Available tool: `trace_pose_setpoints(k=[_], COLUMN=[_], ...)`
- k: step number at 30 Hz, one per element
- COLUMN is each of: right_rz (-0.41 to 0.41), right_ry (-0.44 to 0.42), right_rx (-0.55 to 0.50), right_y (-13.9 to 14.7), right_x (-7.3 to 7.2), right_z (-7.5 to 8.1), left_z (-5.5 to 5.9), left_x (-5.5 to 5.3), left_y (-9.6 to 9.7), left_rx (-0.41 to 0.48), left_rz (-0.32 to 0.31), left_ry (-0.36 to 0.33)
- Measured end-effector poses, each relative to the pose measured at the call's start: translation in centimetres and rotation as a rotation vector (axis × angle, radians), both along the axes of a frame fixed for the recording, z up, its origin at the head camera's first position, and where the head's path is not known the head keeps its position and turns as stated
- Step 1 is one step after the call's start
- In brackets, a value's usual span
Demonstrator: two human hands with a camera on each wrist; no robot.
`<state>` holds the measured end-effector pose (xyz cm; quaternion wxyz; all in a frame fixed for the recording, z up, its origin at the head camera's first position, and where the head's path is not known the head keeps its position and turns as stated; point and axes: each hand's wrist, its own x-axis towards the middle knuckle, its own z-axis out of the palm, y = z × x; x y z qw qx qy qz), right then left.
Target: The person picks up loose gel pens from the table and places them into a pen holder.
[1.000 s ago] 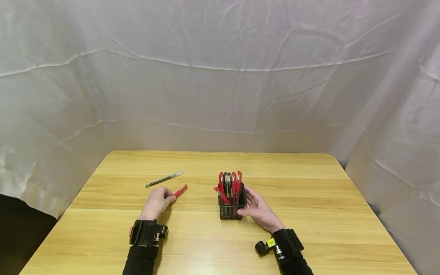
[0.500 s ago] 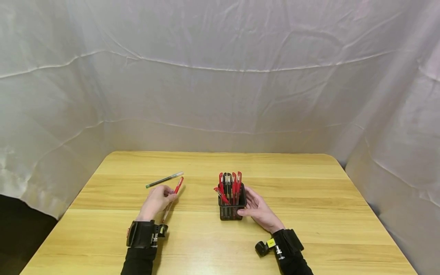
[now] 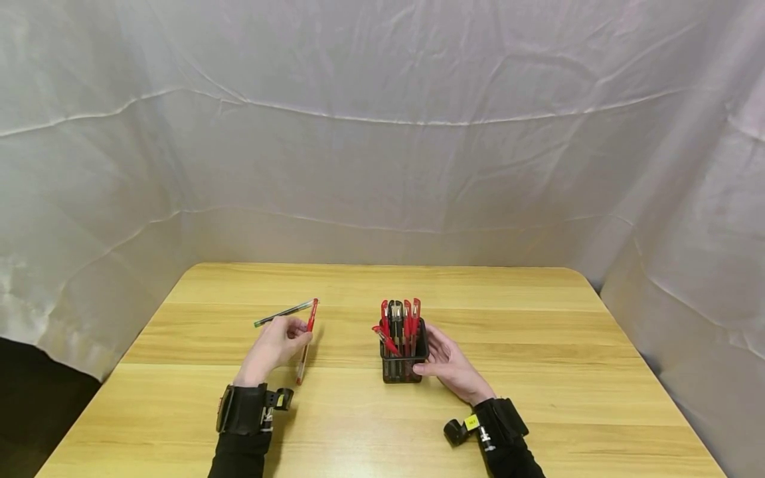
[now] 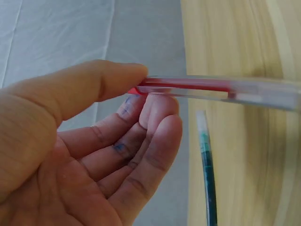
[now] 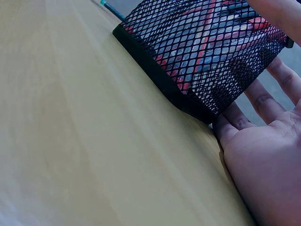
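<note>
My left hand (image 3: 275, 345) pinches a red gel pen (image 3: 313, 317) between thumb and fingertips, above the left part of the table. The red pen stands tilted, red cap end up. Its clear barrel (image 4: 263, 92) reaches out past the thumb in the left wrist view. My right hand (image 3: 451, 368) holds a black mesh pen holder (image 3: 392, 373) at its right side, thumb at the front corner and fingers behind. Several red and black pens (image 3: 397, 325) stand in the holder, one red pen leaning out left. In the right wrist view the fingers touch the mesh (image 5: 197, 61).
A dark pen with a green end (image 3: 265, 321) lies on the wooden table (image 3: 538, 345) just beyond my left hand. The red pen overlaps its clear tip in the head view. Pale cloth (image 3: 382, 166) hangs behind and beside the table.
My left hand has lifted the red pen and turned it from lying slanted to nearly upright, moving slightly right. The right hand and pen holder have stayed in place.
</note>
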<state>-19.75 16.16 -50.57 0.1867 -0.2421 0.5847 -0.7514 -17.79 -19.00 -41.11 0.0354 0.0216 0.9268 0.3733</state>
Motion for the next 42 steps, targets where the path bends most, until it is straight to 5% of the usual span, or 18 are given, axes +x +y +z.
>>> trace_pose_setpoints(k=[18,42], right_rz=[0.002,0.0], right_ry=[-0.013,0.001], right_rx=[0.0,-0.008], right_y=[-0.1,-0.1], right_x=[-0.1,0.0], right_z=[0.0,0.1], left_z=[1.5,2.8], left_x=[0.3,1.4], left_y=[1.0,4.3], left_rx=[0.051,0.269], left_rz=[-0.048,0.016], left_ry=[0.193,0.48])
